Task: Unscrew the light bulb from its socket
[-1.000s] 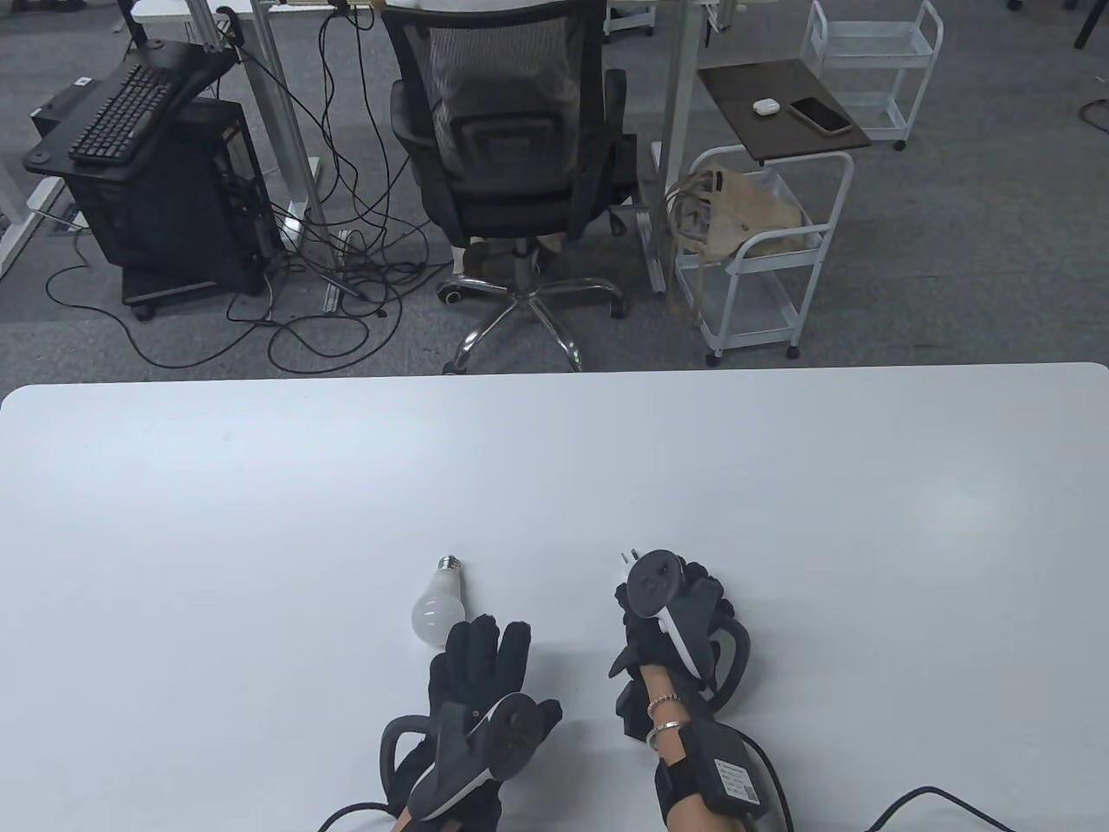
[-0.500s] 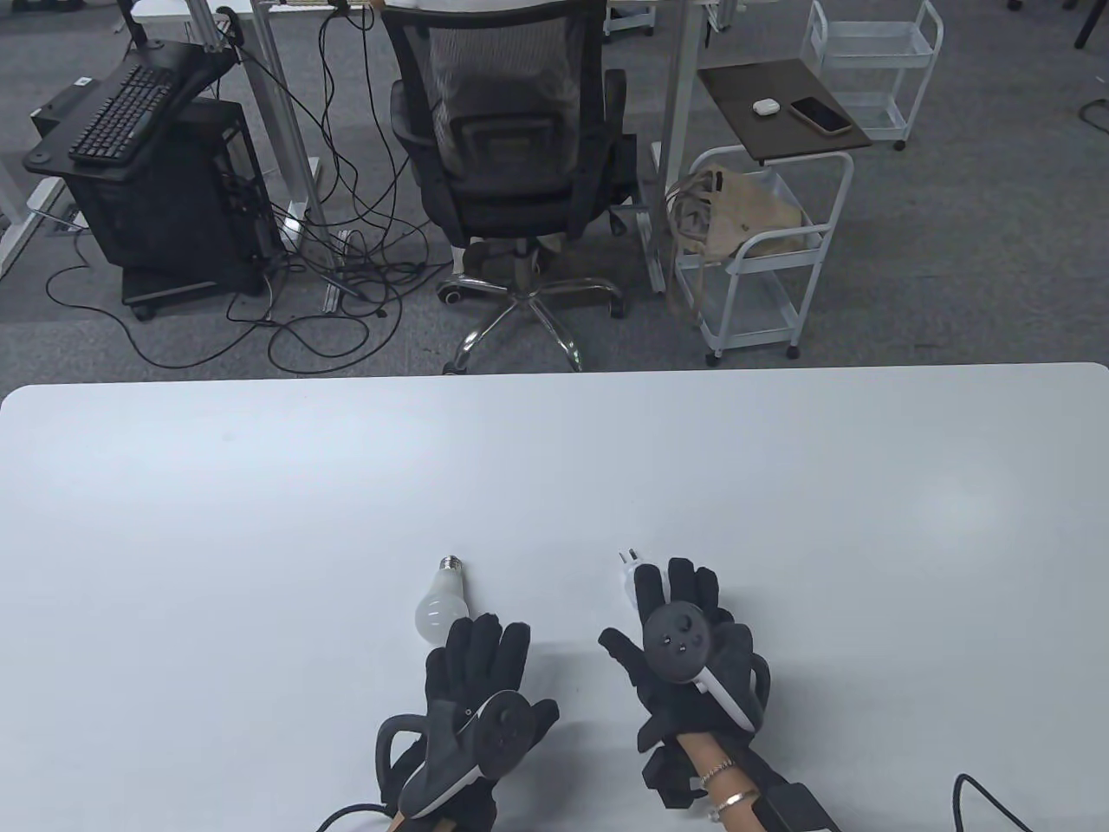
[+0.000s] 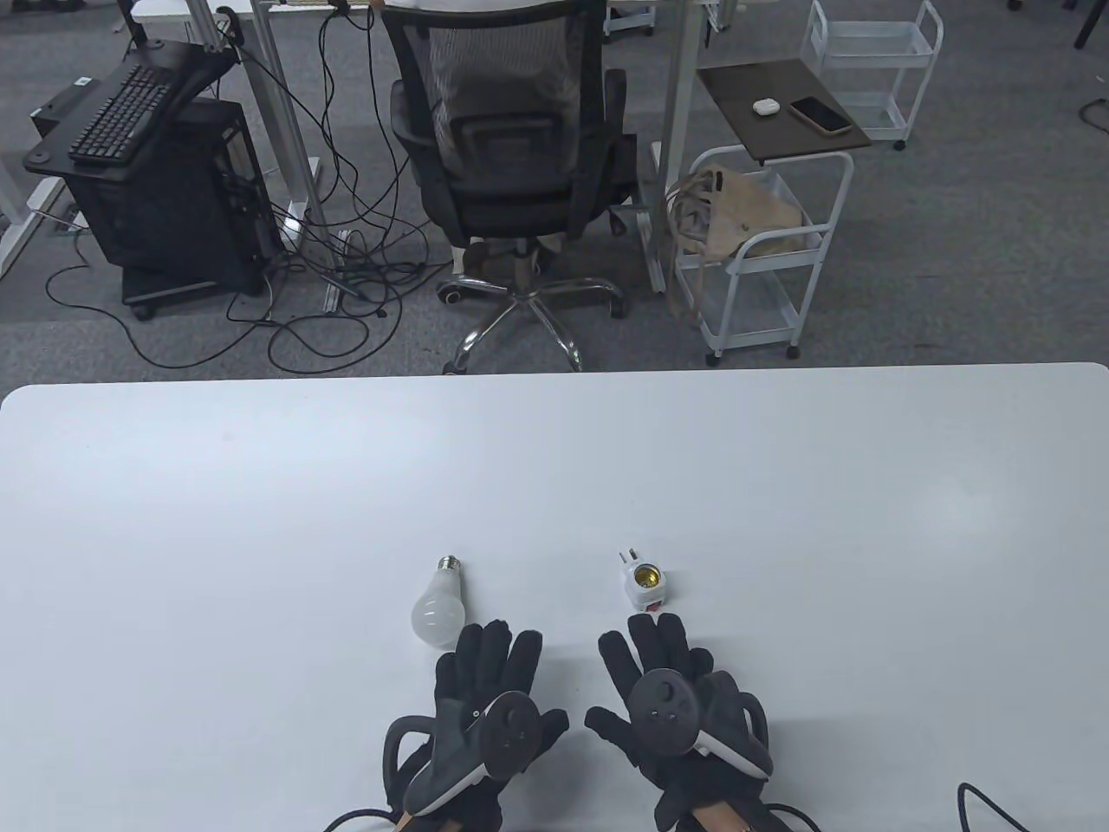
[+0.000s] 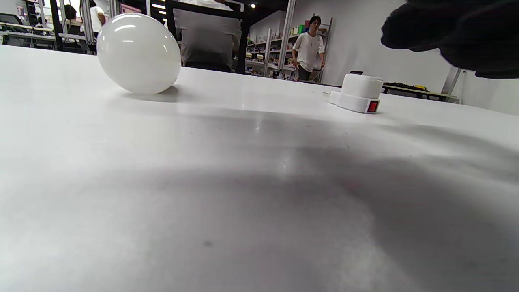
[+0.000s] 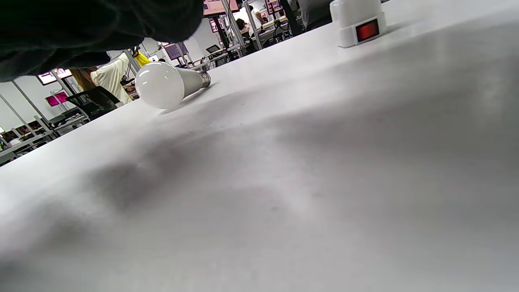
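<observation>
A white light bulb (image 3: 438,607) lies on its side on the white table (image 3: 260,520), screw base pointing away; it also shows in the left wrist view (image 4: 138,52) and the right wrist view (image 5: 166,84). A white plug-in socket (image 3: 645,589) with a brass inside and a red switch stands apart to its right, also in the left wrist view (image 4: 359,93) and the right wrist view (image 5: 359,22). My left hand (image 3: 489,663) lies flat, fingers spread, just below the bulb and holding nothing. My right hand (image 3: 658,654) lies flat just below the socket, also holding nothing.
Beyond the table's far edge stand an office chair (image 3: 507,147), a white cart (image 3: 762,251) with a bag, and a computer stand (image 3: 147,173) with floor cables. A black cable (image 3: 996,802) crosses the near right corner.
My right hand let go of the socket, flattened and drew back toward me, uncovering the socket. My left hand slid back slightly. The bulb has not moved.
</observation>
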`<state>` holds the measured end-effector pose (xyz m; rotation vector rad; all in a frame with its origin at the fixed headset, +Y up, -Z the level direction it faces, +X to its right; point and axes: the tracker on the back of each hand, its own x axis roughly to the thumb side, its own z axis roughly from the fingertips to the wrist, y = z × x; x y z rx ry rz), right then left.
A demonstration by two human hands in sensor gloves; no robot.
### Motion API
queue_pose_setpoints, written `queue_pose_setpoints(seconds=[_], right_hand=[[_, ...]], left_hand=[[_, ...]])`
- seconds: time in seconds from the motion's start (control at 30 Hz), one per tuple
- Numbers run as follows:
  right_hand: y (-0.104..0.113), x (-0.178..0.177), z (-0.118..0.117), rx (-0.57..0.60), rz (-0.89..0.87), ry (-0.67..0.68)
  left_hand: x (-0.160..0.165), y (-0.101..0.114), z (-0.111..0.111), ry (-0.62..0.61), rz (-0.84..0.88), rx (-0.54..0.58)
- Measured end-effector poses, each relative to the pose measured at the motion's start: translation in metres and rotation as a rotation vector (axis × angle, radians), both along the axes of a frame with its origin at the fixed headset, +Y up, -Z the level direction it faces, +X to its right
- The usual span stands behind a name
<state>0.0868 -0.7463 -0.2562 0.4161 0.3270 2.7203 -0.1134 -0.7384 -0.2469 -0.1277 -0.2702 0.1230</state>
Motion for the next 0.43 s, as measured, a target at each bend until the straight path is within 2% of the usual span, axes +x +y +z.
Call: queue_pose_setpoints(seconds=[0.2, 0.43], right_hand=[[-0.004, 0.0027, -0.0029, -0.036, -0.053, 0.028], [-0.008, 0.0032, -0.0033, -0.052, -0.01, 0.022]], left_hand=[[0.0039, -0.0032, -0.0008, -0.025, 0.002, -0.016], [0.0063, -0.0062, -0.0001, -0.028, -0.026, -0.021]])
